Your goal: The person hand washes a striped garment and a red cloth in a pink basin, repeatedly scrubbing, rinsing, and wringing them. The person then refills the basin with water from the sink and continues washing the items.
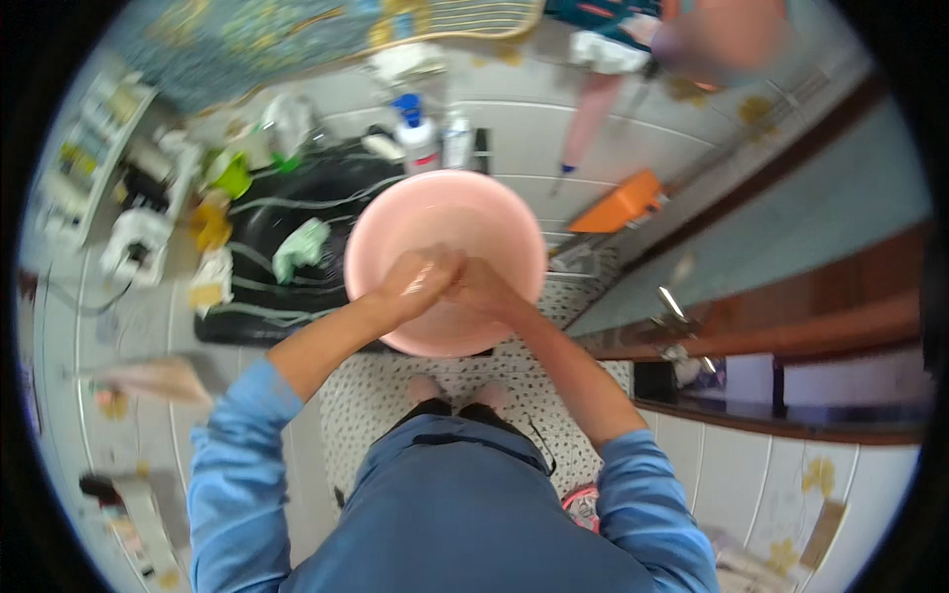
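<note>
A pink round basin [519, 215] stands at the right end of the black counter [296, 174], in front of my body. Over its inside, my left hand [422, 278] and my right hand [478, 285] meet with curled fingers. Wet shine shows on the back of the left one. Their fingers hide each other, so I cannot tell whether anything is between them. A pale green cloth [300, 248] lies crumpled on the counter, left of the basin.
Behind the basin stand a blue-topped pump bottle [417, 137] and a white bottle [457, 141]. A green cup [231, 174] sits at the counter's left. An orange dustpan [619, 204] leans by the wall. To the right, a door with a metal handle [671, 304] stands ajar.
</note>
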Motion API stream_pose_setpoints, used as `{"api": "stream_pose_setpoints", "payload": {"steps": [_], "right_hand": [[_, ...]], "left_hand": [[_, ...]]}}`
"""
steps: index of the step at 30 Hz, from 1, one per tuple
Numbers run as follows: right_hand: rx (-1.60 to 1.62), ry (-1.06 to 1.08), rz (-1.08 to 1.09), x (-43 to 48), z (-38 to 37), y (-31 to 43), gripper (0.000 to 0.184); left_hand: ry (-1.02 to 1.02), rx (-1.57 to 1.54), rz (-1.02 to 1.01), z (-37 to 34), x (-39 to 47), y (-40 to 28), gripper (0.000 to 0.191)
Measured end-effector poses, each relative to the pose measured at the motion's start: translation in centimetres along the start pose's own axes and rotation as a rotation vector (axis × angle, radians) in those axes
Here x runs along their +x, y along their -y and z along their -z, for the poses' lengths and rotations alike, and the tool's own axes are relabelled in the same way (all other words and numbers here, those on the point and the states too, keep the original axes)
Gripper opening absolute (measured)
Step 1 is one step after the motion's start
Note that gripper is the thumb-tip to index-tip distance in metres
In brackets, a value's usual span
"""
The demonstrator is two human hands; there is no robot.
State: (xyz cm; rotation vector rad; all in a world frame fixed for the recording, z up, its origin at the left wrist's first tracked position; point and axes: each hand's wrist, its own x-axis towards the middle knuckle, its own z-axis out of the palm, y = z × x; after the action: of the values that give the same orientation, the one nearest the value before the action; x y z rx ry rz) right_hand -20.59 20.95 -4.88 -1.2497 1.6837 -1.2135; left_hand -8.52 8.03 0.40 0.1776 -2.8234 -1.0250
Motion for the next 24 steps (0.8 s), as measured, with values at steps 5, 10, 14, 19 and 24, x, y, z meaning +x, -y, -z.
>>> {"api": "stream_pose_setpoints", "payload": {"steps": [5,10,14,19,24], "right_hand": [[0.166,0.071,-0.266,-1.1,0.7,4.4,0.021],[0.390,0.182,-0.565,-0.8,0.7,3.1,0.011],[0.239,0.023,-0.270,-1.1,-0.8,4.5,0.027],[-0.005,-0.280,-0.086,-3.1,2.2,3.6,0.046],[-0.422,-0.814,-0.241,-7.7,3.7,1.3,0.043]], "left_hand": [[0.064,0.496,-0.223,0.9,-0.1,-0.8,0.012],[0.029,0.619,-0.311,1.1,-1.3,-0.1,0.010],[-0.175,0.690,-0.251,1.8,-1.9,0.3,0.011],[-0.556,0.411,0.356,8.4,-4.9,0.2,0.033],[-0.531,0.450,0.682,10.6,-11.7,11.6,0.047]]}}
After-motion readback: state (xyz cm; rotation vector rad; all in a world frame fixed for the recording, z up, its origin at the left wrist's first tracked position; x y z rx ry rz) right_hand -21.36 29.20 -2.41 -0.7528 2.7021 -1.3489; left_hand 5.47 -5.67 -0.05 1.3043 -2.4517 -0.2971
